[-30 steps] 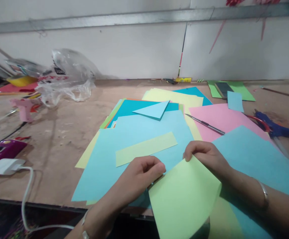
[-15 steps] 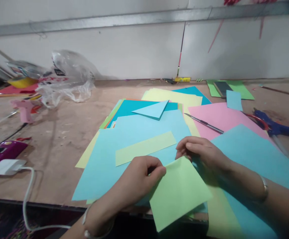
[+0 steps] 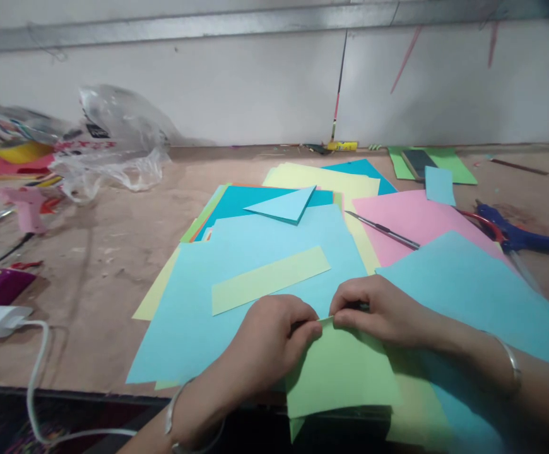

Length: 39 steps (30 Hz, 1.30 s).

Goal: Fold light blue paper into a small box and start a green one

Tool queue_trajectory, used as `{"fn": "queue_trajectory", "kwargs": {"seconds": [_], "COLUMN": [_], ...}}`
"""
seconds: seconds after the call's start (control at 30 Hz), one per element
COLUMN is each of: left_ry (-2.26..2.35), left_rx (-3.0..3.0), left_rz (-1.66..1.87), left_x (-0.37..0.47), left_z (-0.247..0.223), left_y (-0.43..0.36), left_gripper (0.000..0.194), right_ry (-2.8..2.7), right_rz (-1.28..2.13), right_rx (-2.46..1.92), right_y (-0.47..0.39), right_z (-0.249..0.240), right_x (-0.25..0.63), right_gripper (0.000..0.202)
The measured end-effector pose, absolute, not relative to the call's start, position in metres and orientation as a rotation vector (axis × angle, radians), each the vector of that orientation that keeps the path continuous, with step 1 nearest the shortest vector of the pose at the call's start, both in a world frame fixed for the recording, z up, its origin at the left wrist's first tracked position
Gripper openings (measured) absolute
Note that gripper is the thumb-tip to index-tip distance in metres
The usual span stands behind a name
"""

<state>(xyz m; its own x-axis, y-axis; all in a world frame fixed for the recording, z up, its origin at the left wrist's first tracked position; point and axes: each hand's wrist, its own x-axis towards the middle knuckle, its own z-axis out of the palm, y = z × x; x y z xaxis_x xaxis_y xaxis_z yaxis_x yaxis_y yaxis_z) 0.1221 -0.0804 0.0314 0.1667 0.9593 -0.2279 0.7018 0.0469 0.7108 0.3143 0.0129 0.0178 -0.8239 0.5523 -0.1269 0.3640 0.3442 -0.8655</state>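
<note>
A light green sheet of paper hangs at the table's front edge, its top edge pinched by both hands. My left hand grips that edge between thumb and fingers, and my right hand pinches it a little to the right. Just beyond my hands, a pale green paper strip lies on a large light blue sheet. Farther back rests a folded light blue paper triangle.
A craft knife lies on pink paper. Blue glue gun and red-handled tool sit at right. A pink glue gun, plastic bag and white charger with its cable occupy the left.
My right hand has closed on the top edge of the green sheet, beside my left. The sheet's near part has tipped and bent downward. The view has shifted slightly.
</note>
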Motion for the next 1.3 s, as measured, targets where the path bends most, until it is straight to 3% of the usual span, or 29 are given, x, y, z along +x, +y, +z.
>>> {"fn": "queue_trajectory", "kwargs": {"seconds": [0.47, 0.6, 0.67, 0.77, 0.83, 0.9, 1.03, 1.1, 1.17, 1.3], "left_ry": [1.792, 2.025, 1.986, 1.65, 1.51, 1.394, 1.318, 1.405, 1.539, 1.746], "left_rx": [1.328, 1.201, 1.114, 1.007, 0.887, 0.771, 0.654, 0.721, 0.92, 1.55], "left_rz": [0.749, 1.077, 1.269, 1.329, 1.332, 1.328, 1.277, 1.279, 1.182, 0.523], "left_x": [0.081, 0.059, 0.052, 0.061, 0.077, 0.095, 0.106, 0.095, 0.074, 0.032], "left_z": [0.035, 0.03, 0.029, 0.025, 0.021, 0.016, 0.015, 0.024, 0.039, 0.065], "left_y": [-0.083, -0.085, -0.086, -0.084, -0.082, -0.081, -0.08, -0.079, -0.075, -0.053], "left_gripper": [0.021, 0.024, 0.041, 0.083, 0.094, 0.092, 0.066, 0.054, 0.042, 0.025], "right_ry": [-2.329, -2.08, -1.835, -1.558, -1.471, -1.453, -1.711, -1.974, -2.227, -2.421], "right_rz": [1.456, 1.507, 1.553, 1.601, 1.633, 1.673, 1.694, 1.501, 1.027, -0.091], "right_rx": [-1.044, -1.171, -1.2, -1.148, -1.107, -1.052, -0.97, -0.901, -0.865, -1.243], "right_y": [0.025, 0.029, 0.032, 0.033, 0.028, 0.019, 0.009, 0.018, 0.036, 0.084], "right_z": [0.024, 0.025, 0.023, 0.017, 0.014, 0.011, 0.012, 0.014, 0.013, -0.002], "right_x": [0.317, 0.319, 0.32, 0.319, 0.317, 0.313, 0.309, 0.314, 0.323, 0.348], "right_gripper": [0.011, 0.01, 0.013, 0.018, 0.02, 0.021, 0.018, 0.018, 0.022, 0.032]}}
